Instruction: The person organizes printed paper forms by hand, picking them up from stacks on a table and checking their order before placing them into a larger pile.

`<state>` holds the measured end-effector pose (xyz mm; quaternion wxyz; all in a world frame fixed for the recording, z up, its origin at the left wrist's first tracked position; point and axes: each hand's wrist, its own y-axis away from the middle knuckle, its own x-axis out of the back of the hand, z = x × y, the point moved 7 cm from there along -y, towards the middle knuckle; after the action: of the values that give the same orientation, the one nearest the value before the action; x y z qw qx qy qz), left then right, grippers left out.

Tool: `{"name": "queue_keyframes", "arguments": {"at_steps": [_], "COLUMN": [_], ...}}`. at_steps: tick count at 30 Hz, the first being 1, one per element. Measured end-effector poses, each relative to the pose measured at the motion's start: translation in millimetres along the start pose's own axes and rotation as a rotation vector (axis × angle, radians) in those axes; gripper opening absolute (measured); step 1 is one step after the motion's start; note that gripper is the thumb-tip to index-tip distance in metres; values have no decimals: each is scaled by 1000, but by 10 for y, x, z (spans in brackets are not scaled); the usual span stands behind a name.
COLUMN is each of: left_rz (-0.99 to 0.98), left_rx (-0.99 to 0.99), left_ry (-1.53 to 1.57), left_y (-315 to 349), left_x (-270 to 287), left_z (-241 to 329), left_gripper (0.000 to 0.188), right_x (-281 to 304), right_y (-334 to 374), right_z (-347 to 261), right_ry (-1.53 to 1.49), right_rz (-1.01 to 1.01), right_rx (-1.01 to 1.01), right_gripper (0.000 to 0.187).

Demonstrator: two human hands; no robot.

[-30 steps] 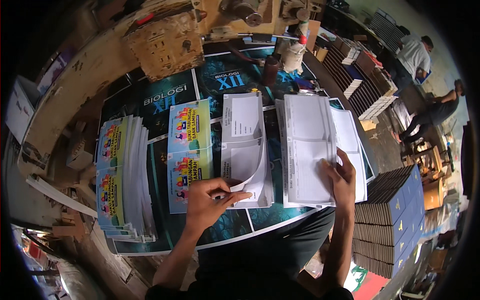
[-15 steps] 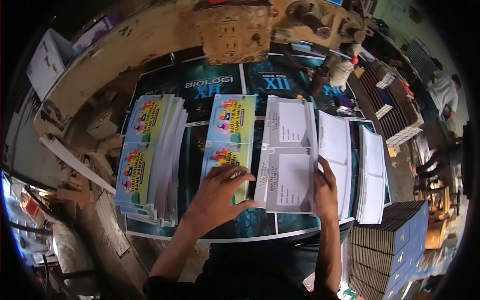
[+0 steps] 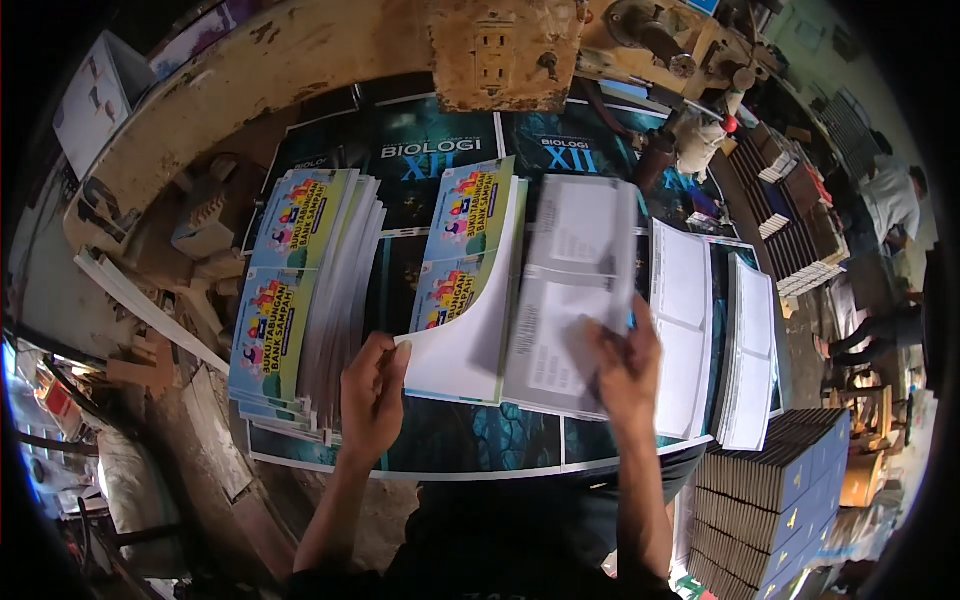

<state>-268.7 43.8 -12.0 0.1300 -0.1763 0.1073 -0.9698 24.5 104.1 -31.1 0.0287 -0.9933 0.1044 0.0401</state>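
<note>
Near the lower left corner of a colourful cover sheet (image 3: 460,225), my left hand (image 3: 372,395) pinches that corner and curls it up, so the white underside (image 3: 455,350) shows. To its right lies a grey printed sheet (image 3: 575,270) bearing two white panels, blurred by motion. My right hand (image 3: 625,370) grips this sheet at its right edge, thumb on top and fingers partly hidden. A thick stack of matching covers (image 3: 290,270) lies on the left, its pages fanned. White printed sheets (image 3: 682,330) sit right of my right hand.
Another narrow white stack (image 3: 748,350) lies at the right. Large dark teal printed sheets (image 3: 435,130) cover the table. A worn metal machine part (image 3: 505,55) stands at the back. Dark blue bound books (image 3: 780,490) are piled at lower right. Another person (image 3: 890,210) is at far right.
My left hand has moved left and down, curling up the cover's corner. My right hand has shifted slightly left and up, and the grey sheet has moved left with it.
</note>
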Motion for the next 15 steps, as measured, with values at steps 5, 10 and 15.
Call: {"name": "queue_keyframes", "arguments": {"at_steps": [5,10,15], "left_rz": [-219,-53,-42], "left_rx": [50,-221,194], "left_ry": [-32,-400,25], "left_y": [-3,-114,-401], "left_x": [-229,-49,211], "left_z": [-71,226,-240], "left_gripper": [11,38,45], "right_x": [-724,-1141,-947], "right_y": [26,133,463], "right_z": [634,267,-374], "right_ry": [-20,169,37], "right_rz": [-111,-293,-474], "right_rx": [-125,67,178], "right_gripper": [67,79,73]}}
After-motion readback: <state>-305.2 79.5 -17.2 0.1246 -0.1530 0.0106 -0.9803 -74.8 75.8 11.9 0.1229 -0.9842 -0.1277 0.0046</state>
